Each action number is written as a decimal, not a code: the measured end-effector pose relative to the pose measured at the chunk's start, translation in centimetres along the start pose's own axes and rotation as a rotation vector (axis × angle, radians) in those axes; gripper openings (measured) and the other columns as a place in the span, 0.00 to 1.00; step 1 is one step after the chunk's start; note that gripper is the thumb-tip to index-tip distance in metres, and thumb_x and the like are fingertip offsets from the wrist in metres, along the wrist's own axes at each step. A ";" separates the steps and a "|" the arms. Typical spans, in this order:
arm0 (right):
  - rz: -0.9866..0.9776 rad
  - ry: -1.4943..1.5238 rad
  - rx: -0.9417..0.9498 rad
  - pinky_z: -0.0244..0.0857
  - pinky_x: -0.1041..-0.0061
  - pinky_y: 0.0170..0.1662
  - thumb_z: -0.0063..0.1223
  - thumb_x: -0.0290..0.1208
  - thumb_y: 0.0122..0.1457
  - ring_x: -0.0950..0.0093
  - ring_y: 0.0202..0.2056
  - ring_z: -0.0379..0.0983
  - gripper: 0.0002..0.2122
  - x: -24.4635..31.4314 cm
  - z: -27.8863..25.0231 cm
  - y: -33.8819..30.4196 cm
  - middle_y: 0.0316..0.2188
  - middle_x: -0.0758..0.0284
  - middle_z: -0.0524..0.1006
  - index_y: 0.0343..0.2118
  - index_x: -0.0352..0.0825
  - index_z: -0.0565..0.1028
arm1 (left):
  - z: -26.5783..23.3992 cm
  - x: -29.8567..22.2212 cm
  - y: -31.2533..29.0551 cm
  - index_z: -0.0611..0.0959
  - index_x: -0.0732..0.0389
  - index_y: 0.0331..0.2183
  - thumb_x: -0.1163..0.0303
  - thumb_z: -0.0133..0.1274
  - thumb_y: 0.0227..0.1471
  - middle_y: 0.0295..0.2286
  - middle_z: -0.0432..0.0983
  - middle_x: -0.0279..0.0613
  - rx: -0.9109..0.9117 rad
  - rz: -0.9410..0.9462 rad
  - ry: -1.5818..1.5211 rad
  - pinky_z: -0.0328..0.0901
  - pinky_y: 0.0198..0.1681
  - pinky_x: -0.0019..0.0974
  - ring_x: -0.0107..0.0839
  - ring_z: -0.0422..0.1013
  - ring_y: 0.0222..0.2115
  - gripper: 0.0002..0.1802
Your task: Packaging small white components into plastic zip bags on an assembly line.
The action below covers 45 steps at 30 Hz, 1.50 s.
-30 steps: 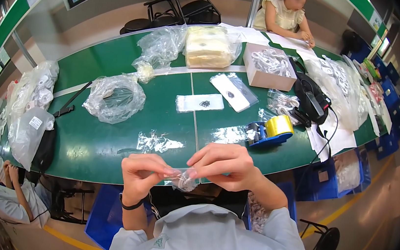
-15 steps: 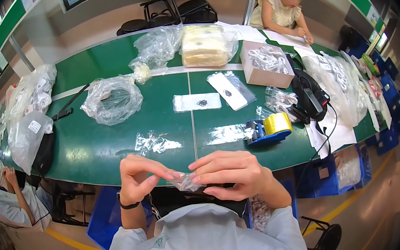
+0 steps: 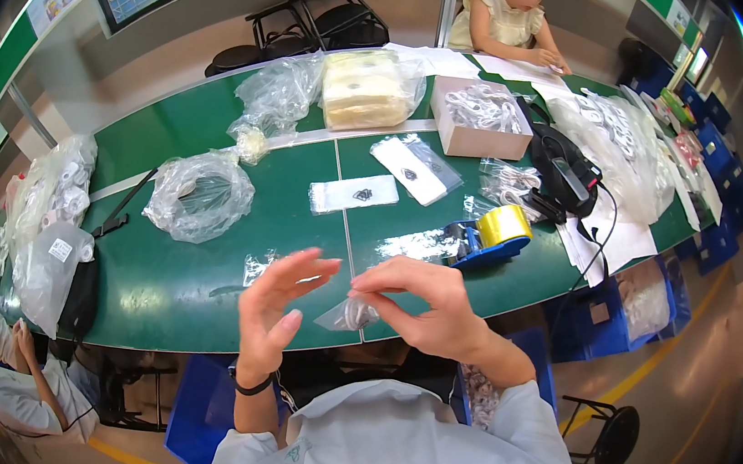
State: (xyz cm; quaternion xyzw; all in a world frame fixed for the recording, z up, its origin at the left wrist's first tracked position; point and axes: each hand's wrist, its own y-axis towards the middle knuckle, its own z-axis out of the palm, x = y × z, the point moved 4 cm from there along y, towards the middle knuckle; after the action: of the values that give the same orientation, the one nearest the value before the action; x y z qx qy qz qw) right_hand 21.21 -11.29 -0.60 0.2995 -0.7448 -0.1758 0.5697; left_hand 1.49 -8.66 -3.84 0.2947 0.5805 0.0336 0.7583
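Observation:
My right hand (image 3: 433, 305) pinches the upper edge of a small clear plastic bag (image 3: 343, 317) over the table's near edge. Something white and coiled, probably a cable, shows inside the bag. Beside it my left hand (image 3: 271, 312) is raised and holds nothing, its fingers apart and thumb spread. Glossy clear plastic pieces (image 3: 259, 269) lie on the green table (image 3: 172, 292) just beyond the left hand. Past the right hand stands a blue tape dispenser (image 3: 490, 255) with a yellow roll (image 3: 505, 226).
Flat packs of clear bags (image 3: 352, 197) lie mid-table. Behind them are a carton (image 3: 482, 144) of white cables and a yellowish wrapped stack (image 3: 364, 94). A black bag (image 3: 562, 167) sits at right. Co-workers sit across (image 3: 505, 23) and at left (image 3: 24, 385). Blue bins (image 3: 196, 404) flank me.
My left hand has let go of the small bag and opened, moving slightly away. The right hand keeps the bag, which now hangs lower from its fingertips. The view has shifted a little.

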 end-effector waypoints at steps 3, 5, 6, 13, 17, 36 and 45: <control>-0.034 -0.078 0.020 0.74 0.77 0.39 0.60 0.11 0.50 0.71 0.35 0.80 0.10 0.5 0.4 -0.3 0.33 0.62 0.81 0.36 0.29 0.79 | 1.9 1.0 -0.1 0.78 0.69 0.51 0.79 0.63 0.47 0.37 0.83 0.48 0.045 0.034 0.092 0.72 0.42 0.32 0.35 0.80 0.34 0.27; -0.045 -0.078 -0.014 0.73 0.75 0.36 0.61 0.13 0.50 0.69 0.33 0.79 0.10 0.5 0.1 -0.4 0.31 0.62 0.80 0.36 0.30 0.79 | 2.2 1.4 -0.6 0.81 0.69 0.47 0.80 0.63 0.46 0.35 0.83 0.47 0.006 -0.061 0.175 0.71 0.40 0.30 0.31 0.80 0.33 0.23; -0.058 -0.067 -0.038 0.72 0.73 0.34 0.61 0.14 0.50 0.67 0.32 0.79 0.09 0.4 0.0 -0.5 0.30 0.62 0.79 0.36 0.31 0.79 | 2.2 1.8 -0.8 0.84 0.69 0.43 0.80 0.64 0.46 0.33 0.84 0.46 -0.044 -0.157 0.268 0.71 0.38 0.27 0.27 0.79 0.32 0.19; 0.119 0.031 -0.024 0.74 0.78 0.39 0.60 0.14 0.52 0.73 0.35 0.80 0.07 -2.0 -1.6 -0.2 0.32 0.62 0.81 0.35 0.28 0.79 | 1.9 4.0 -1.0 0.86 0.69 0.38 0.80 0.59 0.53 0.32 0.84 0.45 -0.128 -0.241 0.152 0.71 0.35 0.25 0.24 0.78 0.31 0.09; 0.170 -0.214 -0.124 0.73 0.78 0.39 0.59 0.19 0.55 0.77 0.35 0.80 0.07 -5.6 -6.3 3.1 0.34 0.62 0.83 0.38 0.28 0.80 | -1.5 5.3 -1.4 0.83 0.71 0.43 0.73 0.53 0.60 0.40 0.81 0.51 -0.301 -0.292 0.181 0.75 0.41 0.36 0.36 0.79 0.39 0.13; 0.884 -1.393 0.268 0.73 0.62 0.45 0.58 0.28 0.49 0.56 0.43 0.79 0.12 -27.9 -24.8 4.8 0.41 0.49 0.80 0.36 0.26 0.80 | -5.2 7.5 -6.0 0.79 0.70 0.50 0.62 0.42 0.67 0.42 0.81 0.51 -0.251 -0.481 0.179 0.73 0.39 0.33 0.38 0.80 0.37 0.22; 0.595 -1.224 0.238 0.72 0.63 0.47 0.67 0.35 0.45 0.56 0.41 0.78 0.16 -25.9 -26.5 4.6 0.37 0.51 0.80 0.36 0.30 0.81 | -4.8 7.6 -5.7 0.79 0.70 0.48 0.62 0.43 0.66 0.39 0.81 0.52 -0.228 -0.497 0.212 0.73 0.38 0.32 0.36 0.80 0.35 0.21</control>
State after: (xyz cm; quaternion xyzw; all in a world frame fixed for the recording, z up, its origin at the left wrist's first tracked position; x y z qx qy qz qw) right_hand 49.80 11.03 -9.44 -0.0105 -0.9971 -0.0665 0.0340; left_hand -2.03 -8.45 -13.90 0.0513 0.7033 -0.0578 0.7067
